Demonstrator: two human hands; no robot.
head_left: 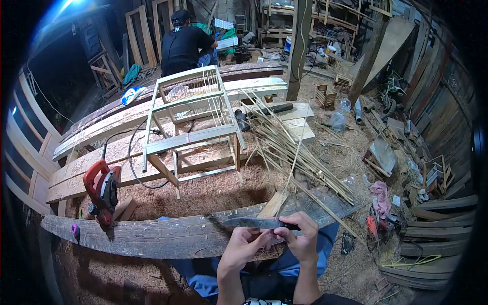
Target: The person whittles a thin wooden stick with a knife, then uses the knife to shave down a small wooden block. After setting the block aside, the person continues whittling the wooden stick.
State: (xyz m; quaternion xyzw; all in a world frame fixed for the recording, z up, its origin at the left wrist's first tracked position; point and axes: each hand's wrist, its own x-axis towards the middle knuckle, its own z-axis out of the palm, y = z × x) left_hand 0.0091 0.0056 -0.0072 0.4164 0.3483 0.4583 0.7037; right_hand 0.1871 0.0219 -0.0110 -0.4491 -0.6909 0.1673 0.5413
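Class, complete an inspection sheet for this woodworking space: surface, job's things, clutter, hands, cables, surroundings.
Surface: weathered grey wooden plank over sawdust-covered ground.
Job's things: long grey-bladed knife; thin pale bamboo strip rising from the hands.
Clutter: red circular saw by the plank; loose bundle of bamboo strips; pale slatted wooden frame.
Hands: right hand grips the knife's black handle; left hand fingers seemingly pinch the strip under the blade.
Cables: black cable loops from the saw towards the frame.
Surroundings: person in black shirt, back turned; stacked timber along walls.

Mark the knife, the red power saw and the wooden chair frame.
knife [251,222]: head view, middle of the blade.
red power saw [101,188]: head view, red housing.
wooden chair frame [193,138]: head view, front seat rail.
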